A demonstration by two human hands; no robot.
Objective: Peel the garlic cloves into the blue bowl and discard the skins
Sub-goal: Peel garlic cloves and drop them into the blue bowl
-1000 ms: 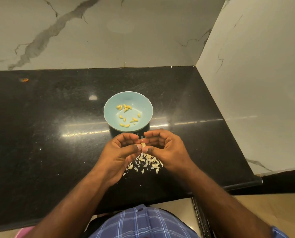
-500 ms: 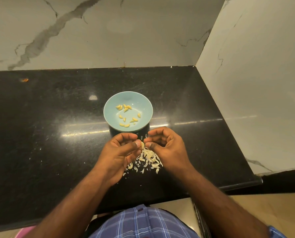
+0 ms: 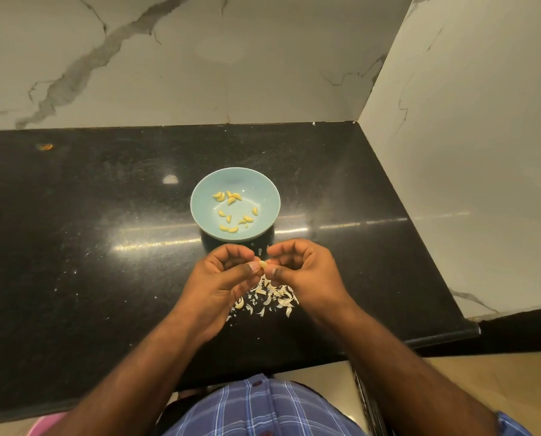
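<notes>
A black stone counter (image 3: 89, 215) is seen filling a corner between two marble-patterned walls (image 3: 262, 58), and a blue bowl (image 3: 264, 196) is set on it near the middle, with about a dozen peeled yellowish cloves (image 3: 231, 201) scattered over its floor. Just nearer than the bowl, both hands are held together above the counter. The left hand (image 3: 222, 278) is curled, and a small pale garlic clove (image 3: 263, 264) is pinched at its thumb and fingertips; the right hand (image 3: 306, 272) is curled as well, its fingertips brought close against the clove's right side, though whether skin is actually nipped between them cannot be told. The clove's long axis cannot be made out at this size. Directly below the two hands, a loose heap of whitish skins (image 3: 269, 297) is spread on the counter. The bowl lies straight ahead of the pinch, just beyond the fingertips, and is about equally near to either hand; since the clove is carried by the left hand, a short forward reach by that hand is judged to be what the drop would call for.
</notes>
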